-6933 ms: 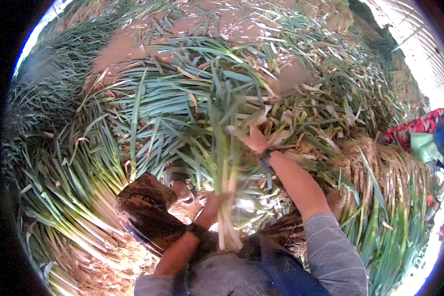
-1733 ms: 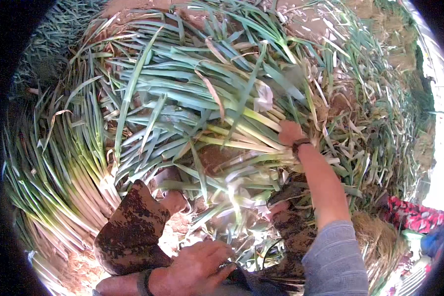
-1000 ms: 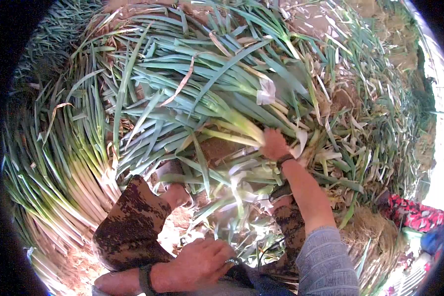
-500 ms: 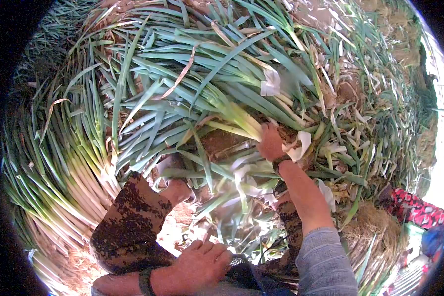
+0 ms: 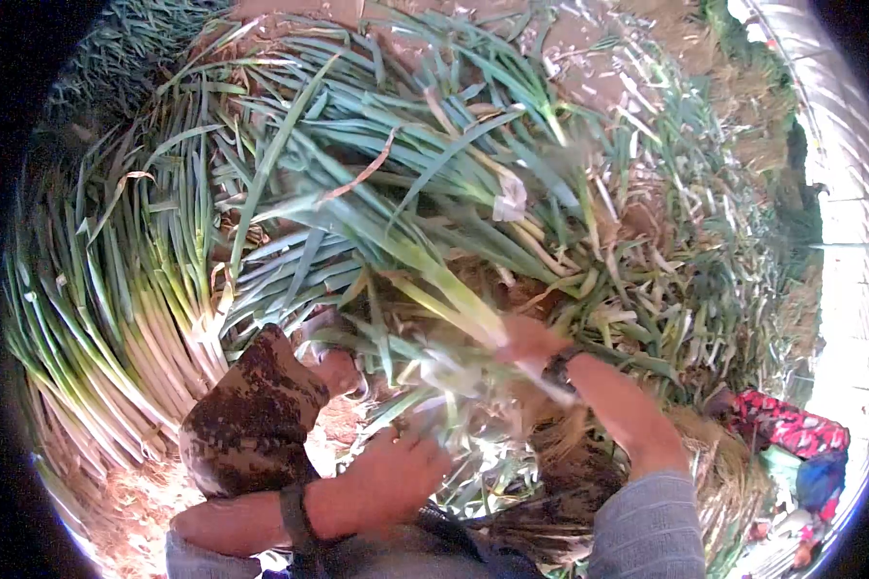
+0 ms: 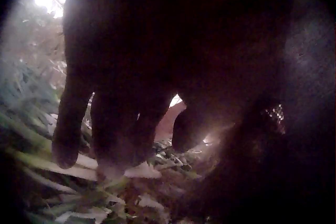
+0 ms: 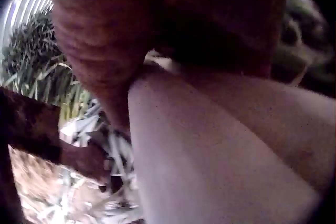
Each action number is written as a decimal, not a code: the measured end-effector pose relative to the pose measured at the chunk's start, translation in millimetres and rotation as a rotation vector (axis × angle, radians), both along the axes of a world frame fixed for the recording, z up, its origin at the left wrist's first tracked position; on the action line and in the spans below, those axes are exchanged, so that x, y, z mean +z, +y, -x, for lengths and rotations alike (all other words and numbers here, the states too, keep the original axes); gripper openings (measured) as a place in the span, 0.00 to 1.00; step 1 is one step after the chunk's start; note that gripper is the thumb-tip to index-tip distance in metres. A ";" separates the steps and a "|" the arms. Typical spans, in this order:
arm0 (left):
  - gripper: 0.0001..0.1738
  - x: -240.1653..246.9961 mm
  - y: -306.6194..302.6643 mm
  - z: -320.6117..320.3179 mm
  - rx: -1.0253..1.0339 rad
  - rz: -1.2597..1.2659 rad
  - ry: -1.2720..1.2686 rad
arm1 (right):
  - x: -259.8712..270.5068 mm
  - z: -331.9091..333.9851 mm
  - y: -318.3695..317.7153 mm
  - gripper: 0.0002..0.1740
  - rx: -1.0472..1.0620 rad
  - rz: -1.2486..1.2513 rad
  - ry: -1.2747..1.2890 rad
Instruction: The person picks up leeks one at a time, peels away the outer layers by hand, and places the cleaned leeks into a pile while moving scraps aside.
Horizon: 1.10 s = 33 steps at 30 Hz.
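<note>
My right hand (image 5: 533, 345) grips several long green onions (image 5: 454, 294) near their white lower ends, their green leaves trailing back over the heap. In the right wrist view, thick white stalks (image 7: 199, 150) stick out below the curled fingers. Above my lap, my left hand (image 5: 381, 482) holds nothing; its fingers hang down loosely, dark and apart in the left wrist view (image 6: 126, 108). Beyond the right hand spreads a loose heap of green onions (image 5: 377, 164). The root ends of the gripped ones are partly blurred.
At the left lies a neat row of green onions (image 5: 140, 357), white ends toward me. Stripped leaves (image 5: 463, 376) litter the ground between my legs in patterned trousers (image 5: 251, 415). More scraps (image 5: 686, 299) cover the right side, near a red patterned cloth (image 5: 792, 425).
The right hand has drawn the green onions down toward my body, away from the heap. My left hand has risen slightly off my lap. The view has shifted a little.
</note>
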State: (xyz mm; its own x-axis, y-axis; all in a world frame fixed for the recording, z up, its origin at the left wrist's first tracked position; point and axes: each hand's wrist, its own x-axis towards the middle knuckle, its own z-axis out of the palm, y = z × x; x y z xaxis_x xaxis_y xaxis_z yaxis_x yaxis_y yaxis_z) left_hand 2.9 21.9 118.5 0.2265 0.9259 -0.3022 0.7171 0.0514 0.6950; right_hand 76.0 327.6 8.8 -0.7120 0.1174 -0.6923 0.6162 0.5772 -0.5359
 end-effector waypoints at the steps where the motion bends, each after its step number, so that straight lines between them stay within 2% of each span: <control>1: 0.23 -0.5 -1.2 -2.7 0.025 -0.087 0.047 | -0.8 -13.3 24.3 0.46 0.131 -0.151 -0.161; 2: 0.23 -2.3 -1.7 -3.8 0.059 -0.175 0.102 | 4.8 -14.0 55.0 0.50 0.280 -0.365 -0.301; 4: 0.23 -5.5 -7.5 -10.5 0.072 -0.286 0.123 | 85.1 -10.3 81.3 0.55 0.251 -0.708 -0.353; 6: 0.22 -7.6 -3.7 -18.0 -0.042 -0.152 0.205 | 153.4 -31.0 116.6 0.28 0.215 -0.952 -0.130; 8: 0.16 -26.2 -3.1 -25.4 -0.029 -0.258 0.123 | 222.9 -57.3 146.0 0.24 0.357 -1.226 0.219; 10: 0.15 -13.7 0.4 -24.6 -0.040 -0.280 0.093 | 296.2 -74.5 148.3 0.25 0.375 -1.391 0.317; 12: 0.15 -19.3 6.7 -31.3 -0.042 -0.355 0.111 | 351.4 -86.6 123.5 0.24 0.337 -1.517 0.330; 14: 0.15 -31.4 20.2 -40.9 -0.044 -0.414 0.124 | 392.3 -95.5 93.7 0.25 0.120 -1.574 0.224; 15: 0.14 -36.7 28.9 -43.2 -0.037 -0.368 0.027 | 407.0 -94.6 67.9 0.26 -0.054 -1.545 0.032; 16: 0.13 -35.8 34.6 -43.8 -0.031 -0.318 -0.062 | 399.9 -110.0 76.8 0.27 -0.001 -1.635 0.116; 17: 0.14 -22.9 41.4 -43.6 0.056 -0.370 -0.240 | 395.3 -115.3 65.6 0.27 -0.104 -1.554 0.114; 18: 0.14 -21.4 53.2 -41.2 0.056 -0.385 -0.230 | 384.2 -116.4 49.0 0.26 -0.199 -1.466 0.114; 19: 0.16 -28.0 69.7 -38.7 0.178 -0.281 -0.578 | 363.3 -122.8 40.9 0.26 -0.194 -1.425 0.181; 20: 0.19 -23.1 76.9 -35.2 0.302 -0.248 -0.762 | 336.0 -128.5 36.7 0.25 -0.183 -1.378 0.250; 21: 0.21 -18.6 84.0 -31.9 0.424 -0.233 -0.952 | 304.5 -132.1 37.4 0.26 -0.261 -1.281 0.196; 22: 0.24 -10.0 86.2 -29.9 0.550 -0.297 -0.978 | 274.8 -134.2 33.3 0.26 -0.330 -1.177 0.139; 24: 0.29 -34.4 100.5 -21.8 0.542 -0.169 -1.238 | 225.8 -134.4 -3.8 0.20 -0.134 -1.197 0.079; 26: 0.33 -42.0 108.8 -23.6 0.675 -0.029 -0.935 | 190.7 -134.8 -36.2 0.21 -0.140 -1.050 0.130; 28: 0.34 -97.0 132.1 -53.4 0.893 -0.206 -0.802 | 176.1 -129.6 -71.5 0.21 -0.148 -0.862 0.083; 29: 0.34 -96.5 129.2 -68.4 0.890 -0.200 -0.804 | 171.6 -128.7 -86.9 0.20 -0.152 -0.725 0.024; 30: 0.30 -93.9 130.1 -82.4 1.020 -0.239 -1.074 | 165.5 -132.4 -99.6 0.27 -0.086 -0.740 0.147; 32: 0.27 -79.5 130.6 -92.6 1.121 -0.265 -1.351 | 149.4 -141.8 -106.9 0.24 0.082 -0.856 0.298; 33: 0.24 -71.8 131.5 -94.0 1.198 -0.296 -1.505 | 146.7 -147.0 -107.8 0.24 0.062 -0.863 0.289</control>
